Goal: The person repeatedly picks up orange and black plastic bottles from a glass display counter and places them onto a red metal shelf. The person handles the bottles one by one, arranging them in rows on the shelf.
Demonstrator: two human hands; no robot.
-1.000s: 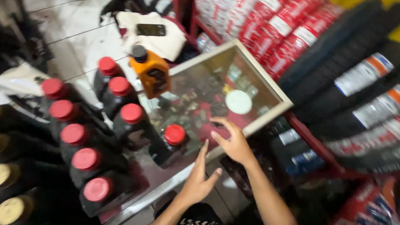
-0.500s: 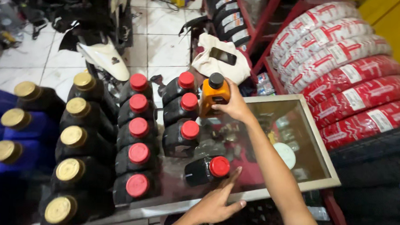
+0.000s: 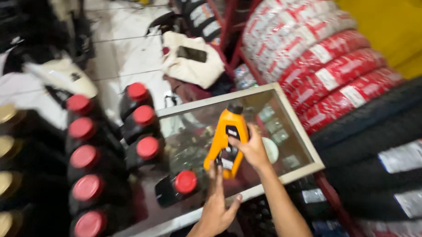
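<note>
The orange bottle (image 3: 227,140) with a black cap is tilted above the glass-topped counter (image 3: 291,172), clamped in the right hand (image 3: 253,150), whose fingers wrap its right side. The left hand (image 3: 216,204) lies open just below it, fingertips at its base. Black bottles with red caps (image 3: 148,147) stand to the left

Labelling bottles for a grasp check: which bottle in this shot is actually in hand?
The orange plastic bottle with a black cap, gripped by the right hand over the glass-topped display case. The red-capped black bottles and gold-capped ones stand untouched.
</note>
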